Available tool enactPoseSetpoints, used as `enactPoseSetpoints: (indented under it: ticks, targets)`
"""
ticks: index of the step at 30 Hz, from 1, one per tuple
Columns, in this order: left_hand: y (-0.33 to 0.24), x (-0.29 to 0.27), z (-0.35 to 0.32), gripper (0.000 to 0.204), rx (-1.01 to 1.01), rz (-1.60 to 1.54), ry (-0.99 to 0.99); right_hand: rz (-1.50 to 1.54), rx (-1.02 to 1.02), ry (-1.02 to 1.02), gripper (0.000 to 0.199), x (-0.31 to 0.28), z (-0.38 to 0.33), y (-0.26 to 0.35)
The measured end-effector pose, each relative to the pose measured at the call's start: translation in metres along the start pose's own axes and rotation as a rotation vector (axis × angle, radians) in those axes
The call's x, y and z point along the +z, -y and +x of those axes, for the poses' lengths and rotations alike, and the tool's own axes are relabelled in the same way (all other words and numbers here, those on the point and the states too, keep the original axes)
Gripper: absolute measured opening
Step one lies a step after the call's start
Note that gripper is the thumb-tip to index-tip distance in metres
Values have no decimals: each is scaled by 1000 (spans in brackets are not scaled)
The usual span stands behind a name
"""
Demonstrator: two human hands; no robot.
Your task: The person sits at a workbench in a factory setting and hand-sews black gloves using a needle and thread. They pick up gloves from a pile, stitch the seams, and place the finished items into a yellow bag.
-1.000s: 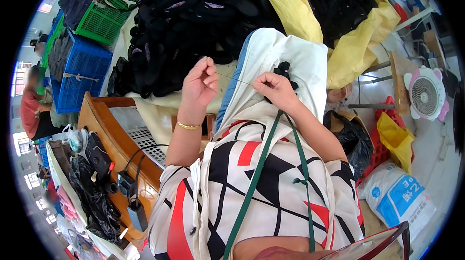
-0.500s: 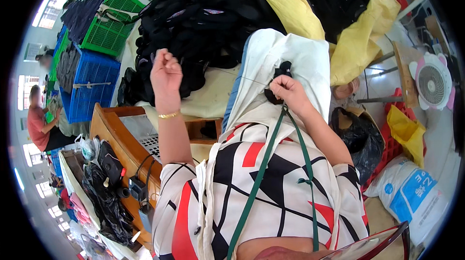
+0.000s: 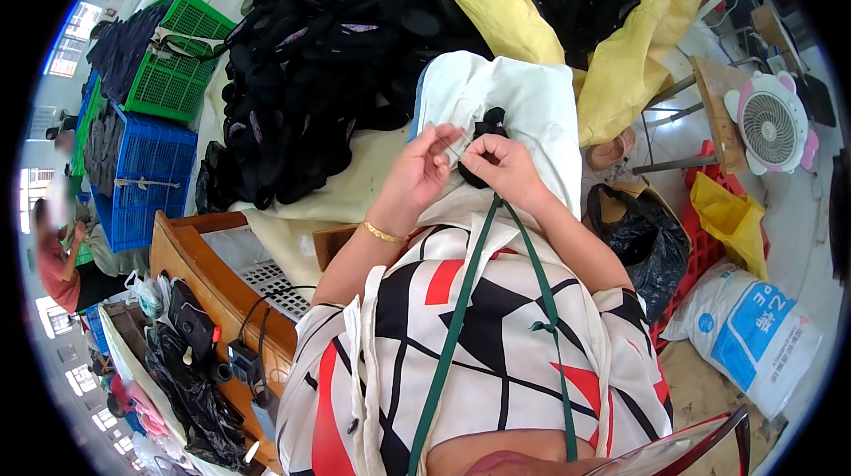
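Black fabric piece point(image 3: 494, 120), mid-frame, could slide on its white cloth point(image 3: 536, 108) if the left hand point(image 3: 413, 175), grip unclear, bumps it; the right hand point(image 3: 509, 173) looks pinched together.

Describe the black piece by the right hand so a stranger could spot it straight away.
Find the large white cloth above the patterned shirt, near the picture's middle. On it, partly hidden by the right hand, is the small black piece. Unlike the many black pieces heaped to the left, it sits alone against white.

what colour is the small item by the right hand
Black; the item shows in the head view.
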State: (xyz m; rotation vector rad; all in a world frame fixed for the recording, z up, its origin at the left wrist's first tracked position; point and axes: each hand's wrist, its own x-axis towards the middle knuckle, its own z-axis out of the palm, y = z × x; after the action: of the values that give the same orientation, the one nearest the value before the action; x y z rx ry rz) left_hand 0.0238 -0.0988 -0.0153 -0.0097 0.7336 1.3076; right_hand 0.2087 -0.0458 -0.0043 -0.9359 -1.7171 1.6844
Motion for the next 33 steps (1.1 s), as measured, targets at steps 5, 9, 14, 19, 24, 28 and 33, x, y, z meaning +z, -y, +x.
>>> enactPoseSetpoints:
  ticks: [5, 9, 14, 19, 24, 28, 33]
  targets:
    - [-27, 4, -6, 22, 47, -142, 164, 121, 55, -15, 14, -9, -9, -17]
    - [-36, 8, -21, 23, 278, 59, 97, 437, 153, -33, 23, -18, -5, 0]
    - [-10, 16, -28, 13, 398, 487, -68, 748, 294, 1, 19, -19, 0, 5]
    - [16, 32, -25, 14, 313, 741, 98, 810, 202, -13, 13, -16, -4, 10]
    - [25, 38, -18, 18, 236, 821, 155, 805, 230, -20, 12, -14, -8, 15]
    - [28, 33, -17, 16, 280, 907, 147, 787, 265, -66, 12, -16, -9, 4]
    - [27, 27, -17, 15, 314, 859, 128, 800, 301, -58, 9, -16, -11, 1]
